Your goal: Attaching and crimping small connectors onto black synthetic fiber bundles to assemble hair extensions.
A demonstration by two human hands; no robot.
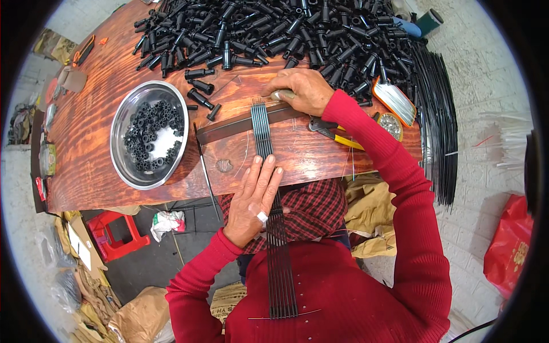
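A row of several thin black rods (277, 246) runs from the table down over my lap and chest, side by side. My left hand (254, 197) lies on them at the table's front edge, fingers stretched out and flat, with white tape around the thumb. Beneath the rods' far end, a long dark bar (229, 129) lies slantwise on the table. My right hand (303, 91) is closed just beyond the rod tips, thumb and fingers pressed together beside the bar. Fine wire ends show at the tips. Whatever the right fingers pinch is too small to make out.
A steel bowl (185, 146) of small black rings stands left. Black tubular parts (257, 28) are heaped at the back. Yellow-handled pliers (337, 136), an orange-rimmed tray (394, 102) and a round tin (390, 126) sit right. Long black rods (437, 126) hang over the right edge.
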